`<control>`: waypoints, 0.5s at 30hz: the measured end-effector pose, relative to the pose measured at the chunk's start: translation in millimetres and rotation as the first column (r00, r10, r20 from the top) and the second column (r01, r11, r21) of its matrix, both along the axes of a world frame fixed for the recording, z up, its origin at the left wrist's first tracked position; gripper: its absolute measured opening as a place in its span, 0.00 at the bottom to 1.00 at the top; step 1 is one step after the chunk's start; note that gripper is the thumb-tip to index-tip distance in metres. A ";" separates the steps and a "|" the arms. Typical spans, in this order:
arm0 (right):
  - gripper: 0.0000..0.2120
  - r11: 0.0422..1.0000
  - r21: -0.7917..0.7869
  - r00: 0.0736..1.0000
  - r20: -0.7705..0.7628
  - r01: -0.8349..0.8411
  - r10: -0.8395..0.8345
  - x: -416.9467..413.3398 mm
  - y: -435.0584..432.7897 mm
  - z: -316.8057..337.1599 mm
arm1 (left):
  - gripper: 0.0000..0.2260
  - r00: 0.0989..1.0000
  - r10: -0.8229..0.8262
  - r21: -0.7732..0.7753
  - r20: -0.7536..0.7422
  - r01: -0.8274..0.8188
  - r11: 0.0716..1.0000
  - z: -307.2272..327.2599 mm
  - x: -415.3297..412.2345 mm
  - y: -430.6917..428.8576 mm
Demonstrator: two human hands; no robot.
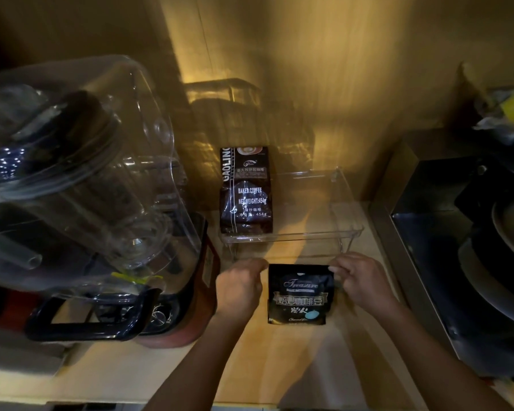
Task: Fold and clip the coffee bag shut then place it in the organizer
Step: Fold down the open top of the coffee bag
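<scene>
Blender [80, 203], clear jug, well left of the organizer [350, 229]. Left hand [239, 287] and right hand [361, 281], just in front of the organizer, fingers pinching the top corners of the black bag [298, 295], which lies flat on the counter [279, 357]. Brown bag [245, 191] stands in the organizer's left end; stove [457, 247] to its right.
</scene>
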State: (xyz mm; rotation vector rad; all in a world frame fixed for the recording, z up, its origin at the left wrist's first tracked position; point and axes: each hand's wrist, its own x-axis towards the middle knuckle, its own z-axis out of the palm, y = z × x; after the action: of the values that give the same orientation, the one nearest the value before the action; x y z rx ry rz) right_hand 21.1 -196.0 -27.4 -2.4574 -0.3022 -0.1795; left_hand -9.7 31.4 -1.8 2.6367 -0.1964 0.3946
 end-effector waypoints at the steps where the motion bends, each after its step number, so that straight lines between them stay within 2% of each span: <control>1: 0.04 0.999 0.007 0.999 -0.005 0.032 -0.032 0.4 -5.2 -0.5 | 0.11 1.000 0.026 -0.019 0.010 -0.025 0.999 -1.2 -0.1 4.4; 3: 0.04 0.996 0.013 0.996 -0.012 0.086 -0.086 -1.1 -11.1 -0.1 | 0.10 0.999 0.040 -0.039 0.028 -0.039 0.998 -3.3 -2.2 10.3; 8: 0.03 0.992 0.086 0.995 -0.007 0.095 -0.095 -7.6 -1.9 7.1 | 0.04 0.997 0.050 -0.070 0.053 -0.046 0.996 -5.6 -6.9 -1.0; 11: 0.03 0.983 0.140 0.993 -0.028 0.116 -0.113 -12.7 0.0 11.4 | 0.06 0.994 -0.065 -0.065 0.089 0.071 0.995 -3.5 -1.7 -18.6; 15: 0.06 0.986 0.134 0.995 -0.021 0.096 -0.094 -20.0 1.3 16.3 | 0.09 0.965 -0.258 0.017 0.057 0.257 0.966 -4.7 8.6 -44.5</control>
State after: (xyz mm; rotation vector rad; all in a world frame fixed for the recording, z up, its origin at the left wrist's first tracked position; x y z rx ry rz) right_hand 1.2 -194.7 -11.1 -2.3386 -0.1613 -0.2155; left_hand -1.1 -13.1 -6.5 2.5657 -0.5549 0.3828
